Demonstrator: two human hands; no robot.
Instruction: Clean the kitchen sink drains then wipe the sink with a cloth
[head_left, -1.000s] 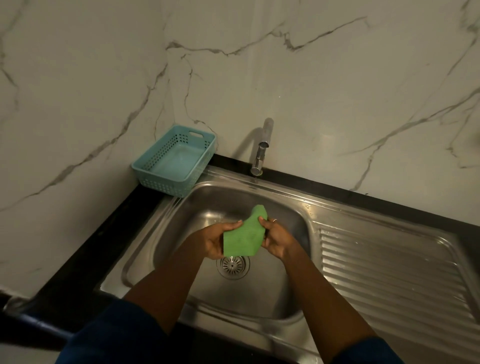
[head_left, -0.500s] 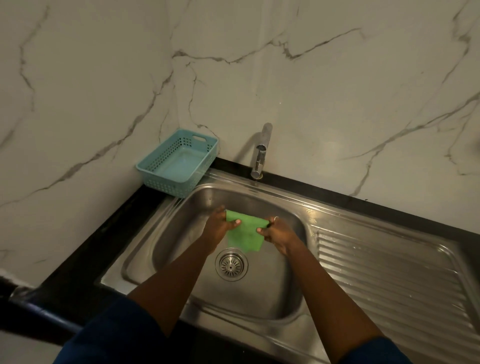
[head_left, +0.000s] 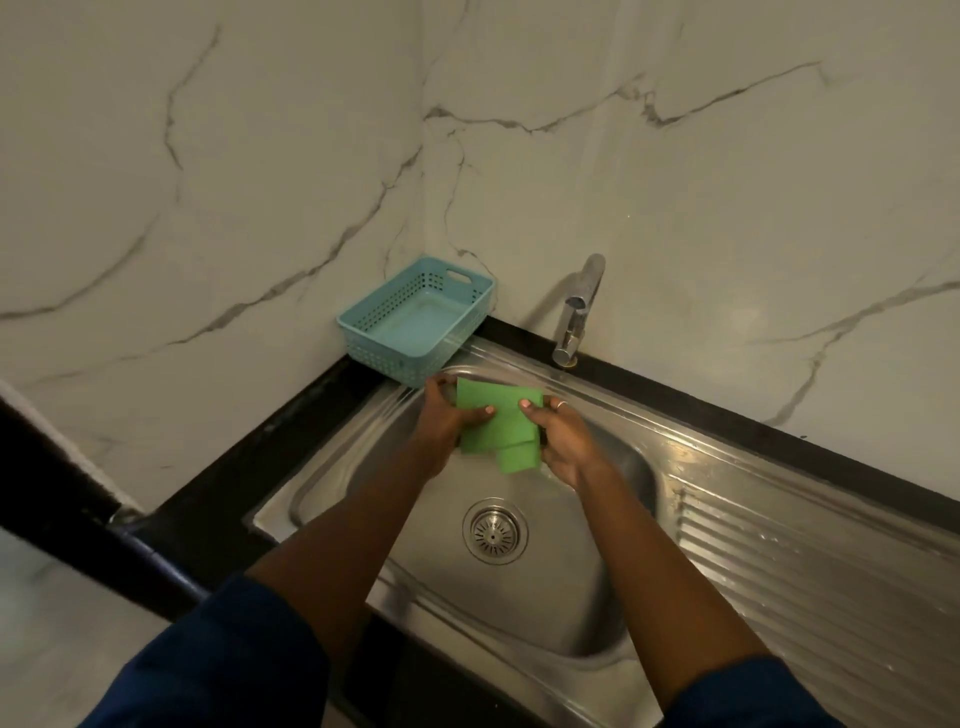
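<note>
I'm looking down at the steel sink, its drain uncovered below. My left hand and right hand are each pinching the green cloth, holding it above the basin's far side.

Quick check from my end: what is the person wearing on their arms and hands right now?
Both forearms are bare, with dark navy blue sleeves pushed up near the elbows. No gloves on either hand. The right hand has a thin, pale ring on one finger; the left hand shows no ring or watch.
</note>
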